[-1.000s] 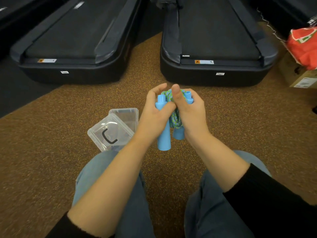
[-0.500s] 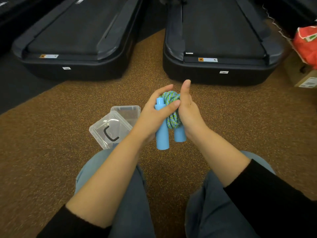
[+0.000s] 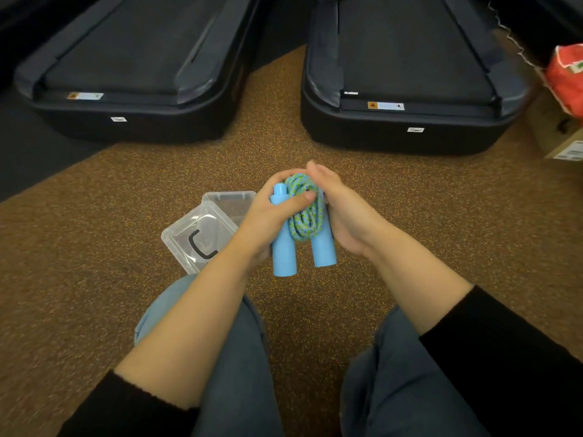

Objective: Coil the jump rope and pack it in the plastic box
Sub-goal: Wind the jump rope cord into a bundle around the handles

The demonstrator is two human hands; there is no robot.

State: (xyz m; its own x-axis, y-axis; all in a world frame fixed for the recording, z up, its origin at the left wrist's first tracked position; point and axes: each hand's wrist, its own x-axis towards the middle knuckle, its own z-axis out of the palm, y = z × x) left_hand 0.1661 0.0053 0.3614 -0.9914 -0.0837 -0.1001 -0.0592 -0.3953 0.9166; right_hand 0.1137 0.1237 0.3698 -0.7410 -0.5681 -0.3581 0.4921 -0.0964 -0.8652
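The jump rope (image 3: 306,212) is a blue-green braided cord wound into a bundle between its two light blue handles, which point down. My left hand (image 3: 271,216) grips the left handle with its thumb pressed across the cord. My right hand (image 3: 344,212) cups the bundle and the right handle from the right side, fingers over the top. The clear plastic box (image 3: 232,201) sits on the floor just left of my hands, partly hidden by my left wrist. Its clear lid (image 3: 197,236) with a black handle leans against it, nearer to my left knee.
I sit on brown speckled carpet with my knees in blue jeans at the bottom. Two black treadmill ends (image 3: 126,89) (image 3: 410,99) stand ahead. A cardboard box (image 3: 564,143) with a red bag (image 3: 568,77) on it is at the right edge.
My right thumb, earlier raised straight up, has folded down over the top of the coil. The bundle has stayed between both hands.
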